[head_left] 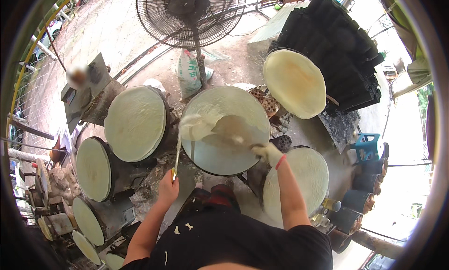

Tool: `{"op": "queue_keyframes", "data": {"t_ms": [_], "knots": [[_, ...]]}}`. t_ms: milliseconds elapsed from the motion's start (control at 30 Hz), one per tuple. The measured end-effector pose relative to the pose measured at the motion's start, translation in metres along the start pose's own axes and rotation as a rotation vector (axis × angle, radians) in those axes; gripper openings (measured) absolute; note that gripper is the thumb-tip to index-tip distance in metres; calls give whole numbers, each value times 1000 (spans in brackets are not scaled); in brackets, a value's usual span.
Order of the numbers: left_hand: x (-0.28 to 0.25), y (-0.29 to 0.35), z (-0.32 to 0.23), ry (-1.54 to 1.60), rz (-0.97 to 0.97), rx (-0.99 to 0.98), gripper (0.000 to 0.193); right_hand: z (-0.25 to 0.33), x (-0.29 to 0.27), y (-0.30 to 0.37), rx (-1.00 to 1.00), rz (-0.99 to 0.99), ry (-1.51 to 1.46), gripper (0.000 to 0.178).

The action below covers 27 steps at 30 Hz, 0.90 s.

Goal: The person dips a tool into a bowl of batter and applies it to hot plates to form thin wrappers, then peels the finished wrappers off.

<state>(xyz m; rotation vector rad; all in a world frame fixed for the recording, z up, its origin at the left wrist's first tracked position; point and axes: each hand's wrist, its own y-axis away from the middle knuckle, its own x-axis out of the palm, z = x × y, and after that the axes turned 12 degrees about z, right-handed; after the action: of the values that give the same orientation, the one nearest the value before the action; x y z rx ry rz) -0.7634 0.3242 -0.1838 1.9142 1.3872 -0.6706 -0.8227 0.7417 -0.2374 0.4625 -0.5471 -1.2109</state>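
Stick [177, 151] is pinched by left hand [168, 188]; grip of right hand [267, 153] cannot be told; pan [217, 161] could be scratched by slipping.

Behind the middle griddle [210, 160] stand a sack [189, 73] and a fan [182, 6], with round sheets [135, 122] either side and a stool [367, 147] farther right.

On my feed, the broad round griddle [220, 161] lies face up, pale batter [243, 100] coating its far part, the near part smoother and bluish-white, with a blurred brownish patch mid-surface. I see a slim, pale-smeared tool [178, 148] along its left edge, yellow near the grip.
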Motion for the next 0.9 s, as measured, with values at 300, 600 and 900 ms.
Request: {"op": "queue_keyframes", "data": {"t_ms": [300, 600, 900], "knots": [[24, 97, 13, -256, 69, -26, 33, 34, 38, -22, 201, 291, 102, 33], [41, 122, -9, -271, 61, -45, 35, 18, 27, -13, 97, 241, 80, 36], [22, 131, 18, -251, 129, 64, 37, -54, 43, -1, 131, -31, 6, 29]]}}
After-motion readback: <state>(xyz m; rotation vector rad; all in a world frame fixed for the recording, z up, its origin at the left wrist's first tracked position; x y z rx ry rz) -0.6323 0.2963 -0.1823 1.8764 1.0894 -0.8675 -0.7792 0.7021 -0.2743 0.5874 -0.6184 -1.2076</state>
